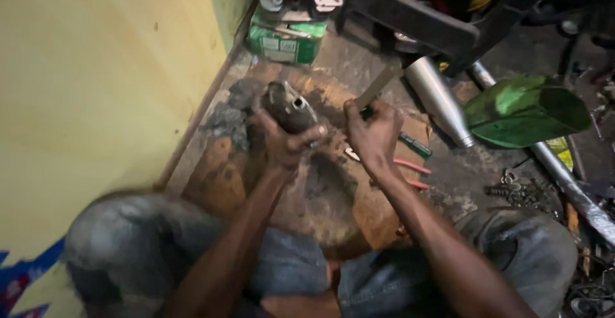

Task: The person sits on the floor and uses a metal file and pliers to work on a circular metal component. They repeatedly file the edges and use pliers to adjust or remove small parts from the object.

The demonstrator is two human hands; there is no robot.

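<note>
A grimy metal part [289,108] is gripped closed in the left hand [282,140] above the wooden board [333,202]; just right, the right hand [375,132] is closed around a flat tool [379,84], angled up-right

Repair workshop: exhaust pipe [439,100], pliers [410,167] (greasy floor)

A pale yellow wall [96,81] runs along the left. Below it lies a grimy concrete floor [474,170] under dim light, with a stained wooden board [333,202] and a green carton [285,42] against the wall.
</note>
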